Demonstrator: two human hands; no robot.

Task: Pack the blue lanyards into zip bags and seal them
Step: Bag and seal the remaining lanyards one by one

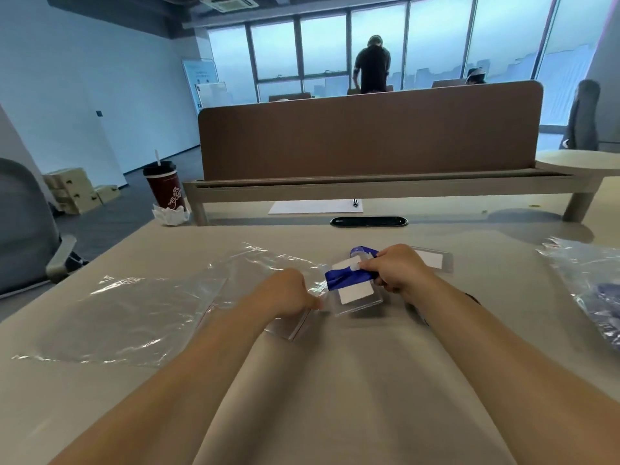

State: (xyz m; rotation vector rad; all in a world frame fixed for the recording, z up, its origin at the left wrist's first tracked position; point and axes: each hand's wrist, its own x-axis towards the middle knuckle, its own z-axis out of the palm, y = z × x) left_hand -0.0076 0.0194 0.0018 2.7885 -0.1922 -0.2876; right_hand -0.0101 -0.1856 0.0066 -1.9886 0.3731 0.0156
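My right hand [397,268] grips a blue lanyard [345,276] wrapped around a clear badge holder with a white card [356,293], held just above the table. My left hand [288,292] pinches the open mouth of a clear zip bag [268,263] whose red-lined zip edge lies beside my wrist. The badge holder's left end sits at the bag's mouth. A larger clear bag [127,317] lies flat to the left. Another badge holder with a white card [432,260] lies behind my right hand.
A clear bag with more blue lanyards [593,290] lies at the right edge. A dark red cup [164,187], a sheet of paper with a pen [315,206] and a brown desk divider [369,135] stand at the back. A grey chair [23,226] is left. A person stands far behind.
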